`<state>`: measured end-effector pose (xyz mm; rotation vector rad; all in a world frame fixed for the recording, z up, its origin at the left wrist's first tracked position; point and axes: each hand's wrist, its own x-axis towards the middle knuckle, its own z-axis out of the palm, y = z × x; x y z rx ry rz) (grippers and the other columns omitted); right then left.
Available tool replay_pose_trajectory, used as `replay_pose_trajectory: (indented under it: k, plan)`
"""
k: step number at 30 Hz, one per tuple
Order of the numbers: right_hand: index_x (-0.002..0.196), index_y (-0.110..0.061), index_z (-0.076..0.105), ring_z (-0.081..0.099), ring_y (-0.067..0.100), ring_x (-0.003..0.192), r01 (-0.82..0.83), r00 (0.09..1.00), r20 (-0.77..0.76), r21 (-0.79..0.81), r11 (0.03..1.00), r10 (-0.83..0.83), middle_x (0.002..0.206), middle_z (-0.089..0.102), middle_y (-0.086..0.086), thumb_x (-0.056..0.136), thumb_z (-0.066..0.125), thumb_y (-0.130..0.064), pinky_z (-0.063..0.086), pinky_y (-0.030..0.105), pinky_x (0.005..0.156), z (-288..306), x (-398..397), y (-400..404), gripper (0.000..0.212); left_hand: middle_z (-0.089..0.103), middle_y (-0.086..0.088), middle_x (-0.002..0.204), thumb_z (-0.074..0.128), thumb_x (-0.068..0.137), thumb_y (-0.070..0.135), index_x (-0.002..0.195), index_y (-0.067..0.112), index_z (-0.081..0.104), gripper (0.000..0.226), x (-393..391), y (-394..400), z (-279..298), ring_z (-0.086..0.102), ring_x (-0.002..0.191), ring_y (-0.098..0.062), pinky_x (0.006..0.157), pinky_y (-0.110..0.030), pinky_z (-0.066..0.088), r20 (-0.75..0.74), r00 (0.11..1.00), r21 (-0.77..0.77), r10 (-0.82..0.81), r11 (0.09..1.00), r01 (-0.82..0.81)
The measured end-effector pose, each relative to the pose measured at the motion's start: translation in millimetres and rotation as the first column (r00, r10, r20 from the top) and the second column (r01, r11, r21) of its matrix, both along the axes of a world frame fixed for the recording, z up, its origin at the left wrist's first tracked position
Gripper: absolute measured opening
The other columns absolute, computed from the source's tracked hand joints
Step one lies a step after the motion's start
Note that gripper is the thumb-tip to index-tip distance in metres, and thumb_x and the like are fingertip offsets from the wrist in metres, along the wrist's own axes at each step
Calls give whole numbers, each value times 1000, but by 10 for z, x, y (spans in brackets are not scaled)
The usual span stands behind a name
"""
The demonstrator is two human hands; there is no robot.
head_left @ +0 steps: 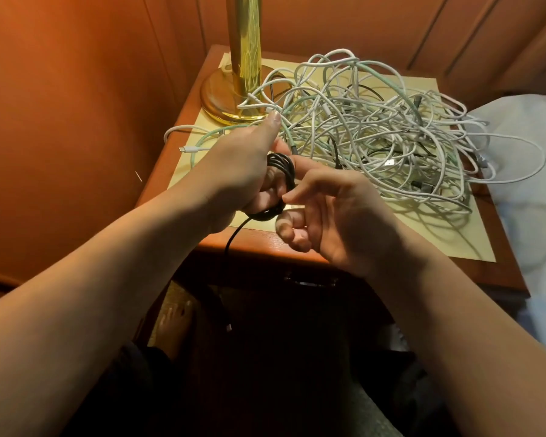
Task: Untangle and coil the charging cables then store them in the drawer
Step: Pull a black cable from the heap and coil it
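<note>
Above nightstand [265, 244], left hand [243, 171] around black cable coil [281, 171]

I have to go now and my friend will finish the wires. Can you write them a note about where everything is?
Left hand: grips the thin black cable coil; its loose tail hangs below the table edge.
Right hand: beside the coil, fingers loosely curled; its grip cannot be told.
Big tangle of white and pale green cables: lies on the wooden bedside table, beside the brass lamp base.
Done: black cable mostly coiled.
Left: finish it, untangle and coil the others, store all in the drawer.
</note>
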<state>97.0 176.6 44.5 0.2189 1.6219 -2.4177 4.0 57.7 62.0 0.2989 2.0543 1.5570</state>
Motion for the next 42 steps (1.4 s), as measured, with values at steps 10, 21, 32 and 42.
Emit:
replay_pose_trajectory:
  k: [10, 21, 32, 42]
  plan:
    - [75, -20, 44, 13, 10, 50, 29, 999, -39, 8, 1000, -29, 61, 28, -5, 112, 37, -29, 8, 29, 50, 7, -99, -151, 39, 59, -9, 76, 46, 107, 45, 93, 15, 66, 40, -38, -59, 77, 52, 70, -24, 53, -28, 37, 8, 1000, 41, 13, 999, -14]
    - [72, -23, 41, 19, 7, 44, 329, 941, -49, -106, 938, -335, 57, 32, -9, 113, 33, -36, 15, 25, 45, 179, -94, -14, 43, 70, 8, 86, 61, 99, 37, 96, 19, 64, 18, -290, -330, 24, 67, 81, -5, 69, -20, 53, -348, 935, 119, -66, 986, 114]
    - [70, -25, 39, 7, 9, 49, 390, 905, 10, -422, 818, -426, 62, 25, -8, 110, 37, -36, 12, 23, 44, 211, -28, 80, 42, 76, 1, 77, 86, 78, 24, 90, 7, 78, 22, -191, -389, 29, 70, 61, -20, 51, -25, 55, -555, 791, 45, -258, 940, 338]
    - [69, -24, 37, 14, 7, 42, 404, 910, 27, -279, 871, -414, 57, 27, -8, 112, 34, -38, 11, 26, 47, 107, -81, 22, 45, 79, -5, 89, 76, 82, -1, 110, 10, 63, 33, -67, -249, 15, 77, 90, -22, 81, -31, 63, -181, 980, 186, -83, 976, 117]
